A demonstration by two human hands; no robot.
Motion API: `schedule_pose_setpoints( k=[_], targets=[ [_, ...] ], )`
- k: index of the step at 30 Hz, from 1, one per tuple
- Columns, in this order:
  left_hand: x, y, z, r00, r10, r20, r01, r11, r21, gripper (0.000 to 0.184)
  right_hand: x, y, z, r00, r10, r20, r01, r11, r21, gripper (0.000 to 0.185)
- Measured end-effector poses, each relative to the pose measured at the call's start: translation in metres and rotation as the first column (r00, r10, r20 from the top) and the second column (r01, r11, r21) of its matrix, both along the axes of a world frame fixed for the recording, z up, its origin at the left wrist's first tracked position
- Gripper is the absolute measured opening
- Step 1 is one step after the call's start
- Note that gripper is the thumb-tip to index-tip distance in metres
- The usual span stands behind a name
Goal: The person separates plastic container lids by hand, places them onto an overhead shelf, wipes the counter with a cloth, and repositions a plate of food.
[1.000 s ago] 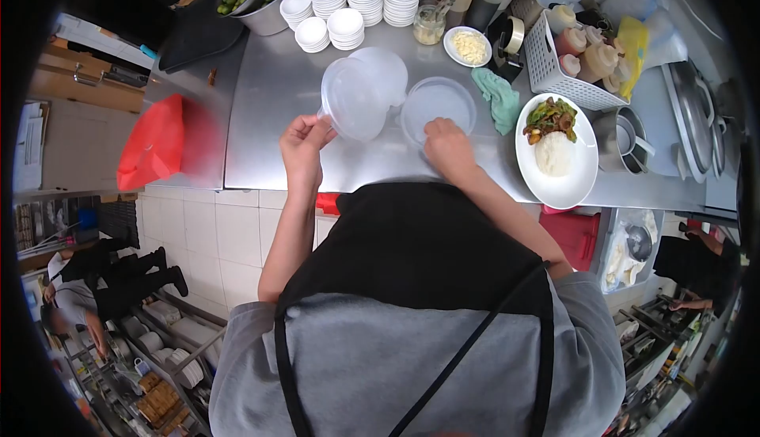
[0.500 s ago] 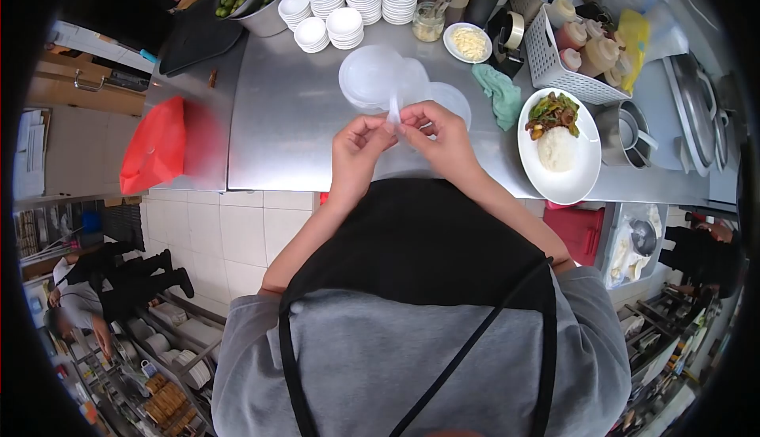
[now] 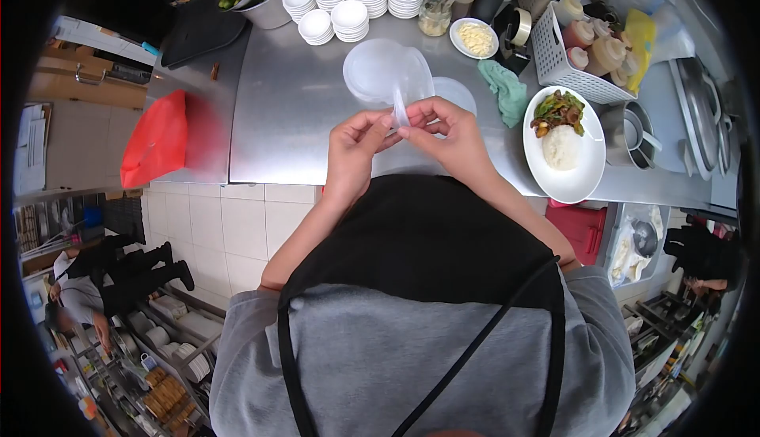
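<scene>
My left hand [image 3: 356, 150] and my right hand [image 3: 450, 138] meet in front of my apron, above the near part of the steel counter. Thumbs and fingers of both pinch a thin translucent plastic lid [image 3: 400, 108], seen nearly edge-on. Just beyond my fingers lie round translucent plastic pieces [image 3: 370, 71], overlapping; whether these are lids or shallow containers I cannot tell. Another round translucent piece [image 3: 455, 95] shows partly behind my right hand.
On the right are an oval plate [image 3: 546, 176] of rice and stir-fry, a green cloth [image 3: 504, 93] and a white basket [image 3: 566, 69] of bottles. White dish stacks [image 3: 350, 21] stand behind. A red plastic bag [image 3: 154, 140] sits left. Another person [image 3: 83, 298] is at far left.
The counter and its contents sit slightly farther right in view. Both hands keep their pinch, and the plastic piece between them has tilted a little.
</scene>
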State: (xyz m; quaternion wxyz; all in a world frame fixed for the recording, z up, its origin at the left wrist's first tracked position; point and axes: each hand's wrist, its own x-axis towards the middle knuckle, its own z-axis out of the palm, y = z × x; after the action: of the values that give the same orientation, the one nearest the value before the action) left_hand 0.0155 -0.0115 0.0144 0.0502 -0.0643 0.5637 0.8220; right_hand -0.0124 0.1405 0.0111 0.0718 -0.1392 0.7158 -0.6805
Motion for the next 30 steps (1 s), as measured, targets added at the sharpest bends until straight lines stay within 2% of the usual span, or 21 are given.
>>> schedule_pose_setpoints(
  k=[1, 3, 13, 15, 28, 30],
  targets=[
    [0.000, 0.000, -0.001, 1.000, 0.002, 0.001, -0.002, 1.000, 0.000, 0.016, -0.001, 0.002, 0.001, 1.000, 0.002, 0.001, -0.002, 1.000, 0.000, 0.019],
    [0.001, -0.001, -0.001, 1.000, -0.012, -0.026, 0.013, 0.999, 0.046, 0.016, -0.004, 0.008, 0.005, 0.982, 0.094, 0.162, -0.096, 0.995, -0.001, 0.018],
    [0.004, -0.001, 0.000, 1.000, -0.019, -0.017, 0.020, 0.997, 0.073, 0.016, -0.009, 0.010, -0.003, 0.975, 0.140, 0.172, -0.122, 0.987, -0.109, 0.013],
    [0.004, -0.001, 0.000, 1.000, -0.014, -0.017, 0.015, 0.997, 0.076, 0.016, -0.009, 0.011, -0.004, 0.959, 0.141, 0.246, -0.101, 0.981, -0.167, 0.013],
    [0.004, -0.001, -0.002, 1.000, -0.008, -0.015, 0.009, 0.997, 0.070, 0.016, -0.009, 0.010, -0.004, 0.969, 0.129, 0.210, -0.109, 0.989, -0.101, 0.014],
    [0.003, -0.003, -0.007, 0.999, -0.026, -0.023, 0.027, 0.996, 0.081, 0.016, -0.006, 0.005, -0.006, 0.970, 0.065, 0.232, -0.023, 0.984, -0.178, 0.014]
  ],
)
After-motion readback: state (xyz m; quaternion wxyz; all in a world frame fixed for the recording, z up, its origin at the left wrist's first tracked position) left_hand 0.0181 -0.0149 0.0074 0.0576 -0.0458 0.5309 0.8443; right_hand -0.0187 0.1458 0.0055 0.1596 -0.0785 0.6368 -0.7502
